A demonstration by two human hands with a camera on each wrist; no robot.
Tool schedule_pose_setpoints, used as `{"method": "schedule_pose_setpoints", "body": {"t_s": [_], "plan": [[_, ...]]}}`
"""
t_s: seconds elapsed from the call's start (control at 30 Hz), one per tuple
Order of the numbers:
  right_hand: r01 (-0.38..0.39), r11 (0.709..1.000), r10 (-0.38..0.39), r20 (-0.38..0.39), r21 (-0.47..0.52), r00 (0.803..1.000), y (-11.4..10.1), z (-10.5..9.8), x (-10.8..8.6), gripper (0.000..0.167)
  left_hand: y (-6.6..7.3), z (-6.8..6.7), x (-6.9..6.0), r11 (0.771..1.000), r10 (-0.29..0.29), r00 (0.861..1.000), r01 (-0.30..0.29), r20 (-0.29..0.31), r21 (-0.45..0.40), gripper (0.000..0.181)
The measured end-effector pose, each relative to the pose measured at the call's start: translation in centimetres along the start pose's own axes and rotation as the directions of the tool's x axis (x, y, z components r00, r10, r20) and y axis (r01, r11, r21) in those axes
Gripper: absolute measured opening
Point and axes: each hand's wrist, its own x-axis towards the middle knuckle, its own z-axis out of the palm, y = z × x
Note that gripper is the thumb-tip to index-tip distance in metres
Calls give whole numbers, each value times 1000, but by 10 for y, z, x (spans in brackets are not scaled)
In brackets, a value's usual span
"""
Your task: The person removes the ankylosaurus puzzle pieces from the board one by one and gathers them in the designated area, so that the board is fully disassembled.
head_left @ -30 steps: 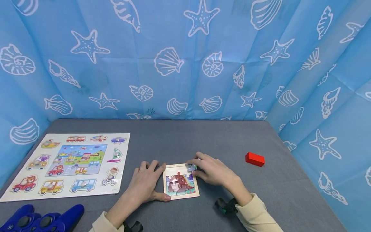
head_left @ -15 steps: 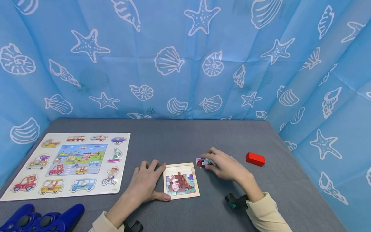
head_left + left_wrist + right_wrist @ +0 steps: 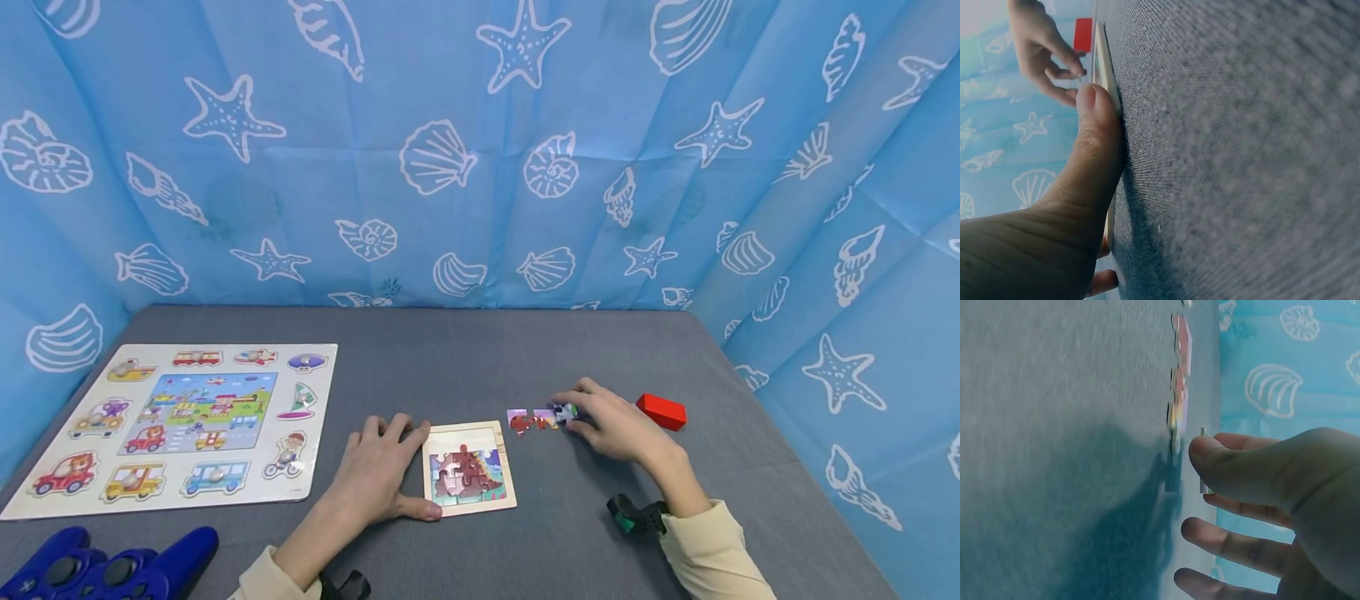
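Note:
My left hand (image 3: 375, 471) grips the left side of a small square wooden jigsaw tray (image 3: 465, 437), thumb at the near corner and index finger at the far one. Joined pieces with a brown dinosaur picture fill its lower part; bare wood shows above them. To its right, two jigsaw pieces (image 3: 535, 420) in purple and red-orange lie side by side on the table. My right hand (image 3: 615, 427) pinches another jigsaw piece (image 3: 565, 412) between thumb and fingers. In the right wrist view that jigsaw piece (image 3: 1204, 487) is held edge-on, apart from the table, mostly hidden by the thumb.
A red block (image 3: 661, 412) lies just beyond my right hand. On the left are a large vehicle peg puzzle board (image 3: 318, 433) and a blue game controller (image 3: 112, 571). A blue shell-patterned curtain (image 3: 480, 208) borders the grey table (image 3: 420, 358).
My right hand has moved right from the tray's upper right corner, past the loose pieces, with a piece in its fingers. Two loose pieces are now uncovered. My left hand and the tray have stayed put.

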Motion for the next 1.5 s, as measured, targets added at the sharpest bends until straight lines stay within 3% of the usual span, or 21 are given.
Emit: {"method": "schedule_pose_setpoints", "body": {"t_s": [0.37,1.17,1.5], "plan": [[-16,1000,16,25,-3,1000,12,0,-3,39,0,0,0,1000,5,1000,-5,-10,-3,111],[-39,999,40,51,-5,998,11,2,-2,38,-1,2,0,1000,7,1000,-8,-16,-12,112],[-17,1000,18,1,-5,1000,-3,0,-3,38,0,0,0,1000,1,1000,-1,1,-11,112]]}}
